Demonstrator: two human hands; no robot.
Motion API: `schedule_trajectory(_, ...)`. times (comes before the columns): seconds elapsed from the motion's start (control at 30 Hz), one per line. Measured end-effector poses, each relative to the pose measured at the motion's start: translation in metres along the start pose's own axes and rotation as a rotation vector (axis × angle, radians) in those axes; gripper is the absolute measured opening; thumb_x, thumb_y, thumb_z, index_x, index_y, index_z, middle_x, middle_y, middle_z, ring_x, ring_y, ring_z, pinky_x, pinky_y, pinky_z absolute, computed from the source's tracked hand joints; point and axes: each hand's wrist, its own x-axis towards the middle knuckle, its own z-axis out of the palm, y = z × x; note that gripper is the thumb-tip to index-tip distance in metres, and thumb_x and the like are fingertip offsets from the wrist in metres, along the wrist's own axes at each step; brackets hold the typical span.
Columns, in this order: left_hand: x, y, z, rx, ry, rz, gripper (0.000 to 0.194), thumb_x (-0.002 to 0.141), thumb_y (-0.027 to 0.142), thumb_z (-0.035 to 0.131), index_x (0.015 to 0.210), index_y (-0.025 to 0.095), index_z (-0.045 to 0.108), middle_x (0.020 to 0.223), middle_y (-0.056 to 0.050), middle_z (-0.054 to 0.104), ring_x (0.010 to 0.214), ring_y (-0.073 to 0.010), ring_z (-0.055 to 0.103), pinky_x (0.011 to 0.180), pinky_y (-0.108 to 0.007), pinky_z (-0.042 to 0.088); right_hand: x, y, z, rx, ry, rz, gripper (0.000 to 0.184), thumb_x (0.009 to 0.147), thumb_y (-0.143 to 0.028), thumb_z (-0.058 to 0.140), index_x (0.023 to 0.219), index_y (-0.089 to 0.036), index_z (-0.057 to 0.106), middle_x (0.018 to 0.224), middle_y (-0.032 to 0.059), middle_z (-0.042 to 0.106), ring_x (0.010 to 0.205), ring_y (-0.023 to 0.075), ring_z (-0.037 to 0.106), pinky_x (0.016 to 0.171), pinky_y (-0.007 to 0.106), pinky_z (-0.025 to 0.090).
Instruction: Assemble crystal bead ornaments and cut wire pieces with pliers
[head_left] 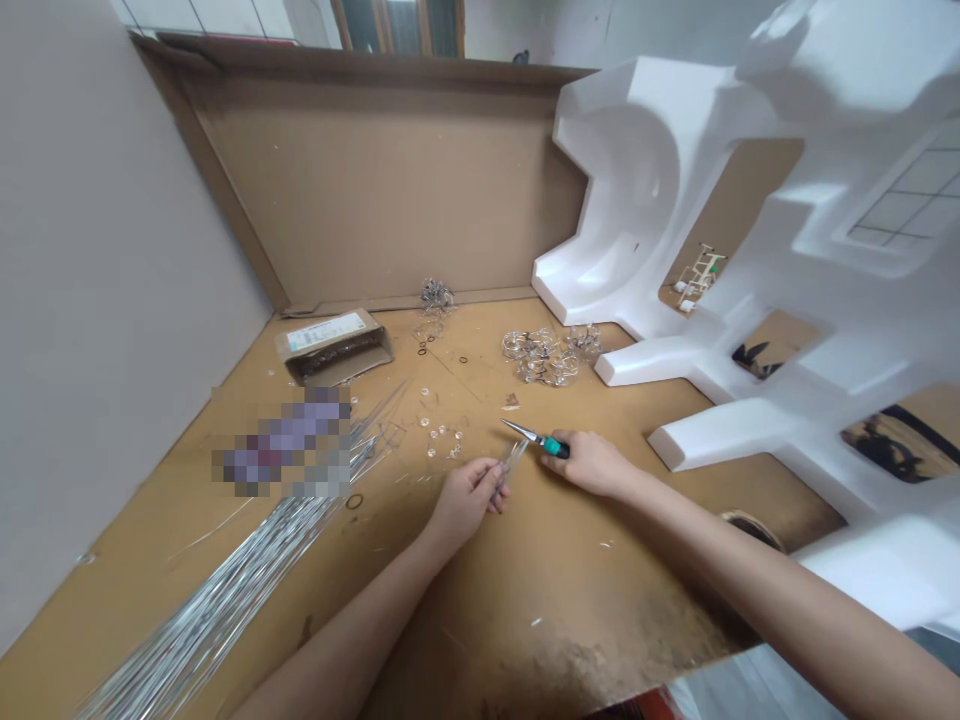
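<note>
My left hand (471,495) is closed in a pinch on a small clear bead piece (511,462) that sticks out toward the right. My right hand (592,462) grips green-handled needle-nose pliers (536,438), whose thin metal tip points left, just above the clear piece. Both hands hover over a brown cardboard work surface (525,590). A few small clear beads (442,440) lie just ahead of my left hand.
A long bundle of silver wires (217,600) runs from the lower left. A small open cardboard box (335,345) sits at the back left. Piles of clear ringed pieces (547,355) lie ahead. Big white foam packing (750,250) fills the right. Cardboard walls stand behind.
</note>
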Motion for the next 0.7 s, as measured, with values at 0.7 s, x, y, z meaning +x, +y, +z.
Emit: schedule_trajectory(0.7, 0.001, -0.009, -0.005, 0.336, 0.177, 0.242, 0.029, 0.084, 0.032, 0.040, 0.104, 0.018, 0.056, 0.099, -0.009, 0.064, 0.087, -0.0192, 0.061, 0.073, -0.031, 0.049, 0.007, 0.017, -0.012, -0.049, 0.096, 0.116, 0.027, 0.078, -0.045, 0.044, 0.085, -0.023, 0.057, 0.079, 0.0064, 0.064, 0.070, 0.0219, 0.058, 0.054, 0.025, 0.034)
